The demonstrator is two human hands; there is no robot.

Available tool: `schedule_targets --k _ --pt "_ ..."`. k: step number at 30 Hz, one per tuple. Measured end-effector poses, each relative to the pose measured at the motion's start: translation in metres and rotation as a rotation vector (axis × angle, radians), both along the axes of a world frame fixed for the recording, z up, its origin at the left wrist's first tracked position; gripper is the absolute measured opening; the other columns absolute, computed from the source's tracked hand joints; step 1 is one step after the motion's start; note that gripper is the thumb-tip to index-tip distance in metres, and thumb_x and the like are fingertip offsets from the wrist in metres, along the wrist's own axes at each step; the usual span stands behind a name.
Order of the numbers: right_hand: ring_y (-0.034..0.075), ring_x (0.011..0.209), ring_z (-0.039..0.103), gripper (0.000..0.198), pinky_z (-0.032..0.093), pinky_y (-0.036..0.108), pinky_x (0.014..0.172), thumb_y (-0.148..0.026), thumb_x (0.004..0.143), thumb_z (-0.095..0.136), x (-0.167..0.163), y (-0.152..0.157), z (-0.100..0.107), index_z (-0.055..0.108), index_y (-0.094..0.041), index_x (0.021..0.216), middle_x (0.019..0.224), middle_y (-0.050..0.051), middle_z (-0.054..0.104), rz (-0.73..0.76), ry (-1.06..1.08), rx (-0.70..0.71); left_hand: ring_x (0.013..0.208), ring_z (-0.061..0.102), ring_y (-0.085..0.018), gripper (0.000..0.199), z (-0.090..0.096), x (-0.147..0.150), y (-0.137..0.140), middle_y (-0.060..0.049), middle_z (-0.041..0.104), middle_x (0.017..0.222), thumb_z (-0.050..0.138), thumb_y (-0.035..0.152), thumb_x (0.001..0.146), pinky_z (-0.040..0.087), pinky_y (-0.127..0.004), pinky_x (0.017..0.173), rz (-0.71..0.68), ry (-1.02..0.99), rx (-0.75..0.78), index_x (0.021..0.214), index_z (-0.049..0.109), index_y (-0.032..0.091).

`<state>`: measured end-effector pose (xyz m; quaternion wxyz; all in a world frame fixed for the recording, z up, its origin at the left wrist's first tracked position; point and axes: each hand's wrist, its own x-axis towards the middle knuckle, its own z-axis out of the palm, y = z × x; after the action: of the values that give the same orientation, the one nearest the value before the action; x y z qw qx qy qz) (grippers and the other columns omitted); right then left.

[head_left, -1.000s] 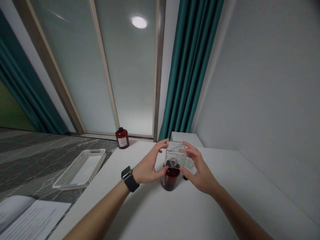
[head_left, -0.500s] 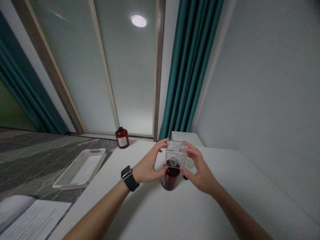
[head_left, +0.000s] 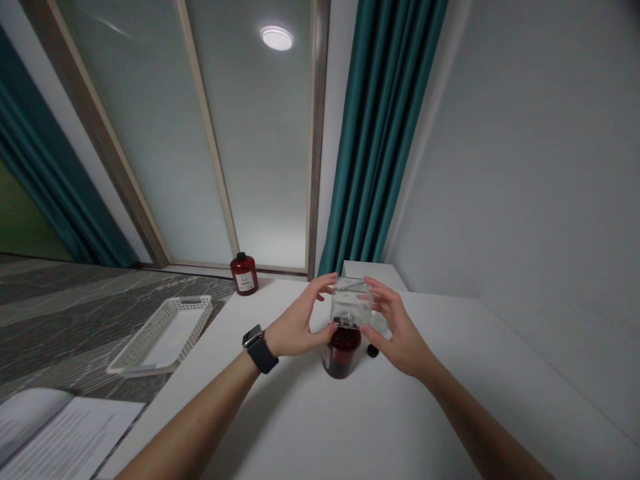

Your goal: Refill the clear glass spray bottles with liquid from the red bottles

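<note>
My left hand and my right hand grip a clear, square glass container from opposite sides, fingers near its top and thumbs at its lower edge. It is raised in front of a dark red bottle that stands upright on the white table. The container overlaps the bottle's top in this view; I cannot tell whether they touch. A round form, possibly a neck, shows through the clear walls. By my right thumb lies a small black cap. Another clear object is partly hidden behind my right hand.
A second red bottle with a white label and black cap stands at the table's far left corner. Left of the table are a white plastic basket and an open book. A white box-like piece is behind the far edge.
Both hands have lifted the clear glass container slightly, and it looks a little more tilted. More of the black cap shows beside my right thumb. The red bottles have stayed in place.
</note>
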<state>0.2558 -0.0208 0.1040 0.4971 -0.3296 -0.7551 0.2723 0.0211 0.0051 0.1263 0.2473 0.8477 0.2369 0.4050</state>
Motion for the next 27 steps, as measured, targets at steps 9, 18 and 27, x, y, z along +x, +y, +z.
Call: schedule_targets --k 9,18,27 --pt "0.026 0.108 0.062 0.054 0.052 0.048 0.093 -0.038 0.086 0.064 0.001 0.021 0.000 0.038 -0.030 0.133 0.133 0.011 0.053 -0.022 0.063 -0.268 0.108 0.059 -0.026 0.059 -0.005 0.004 0.018 -0.014 0.051 0.136 0.065 0.026 0.087 0.049 -0.048 0.095 0.035 -0.032 -0.207 0.139 0.038 0.023" --pt "0.022 0.095 0.064 0.046 0.053 0.043 0.087 -0.050 0.090 0.055 -0.003 0.035 -0.011 0.047 -0.028 0.130 0.124 0.009 0.058 -0.098 0.119 -0.370 0.097 0.061 -0.023 0.048 -0.027 0.013 0.034 -0.011 0.060 0.113 0.057 0.045 0.093 0.051 -0.042 0.085 0.067 -0.143 -0.460 0.131 0.046 0.019" --pt "0.021 0.092 0.064 0.054 0.050 0.043 0.089 -0.055 0.082 0.065 -0.006 0.046 -0.016 0.051 -0.026 0.125 0.117 0.008 0.062 -0.058 0.197 -0.495 0.089 0.061 -0.021 0.049 -0.032 0.022 0.039 -0.007 0.064 0.101 0.043 0.057 0.096 0.051 -0.040 0.084 0.190 -0.112 -0.517 0.123 0.052 0.018"
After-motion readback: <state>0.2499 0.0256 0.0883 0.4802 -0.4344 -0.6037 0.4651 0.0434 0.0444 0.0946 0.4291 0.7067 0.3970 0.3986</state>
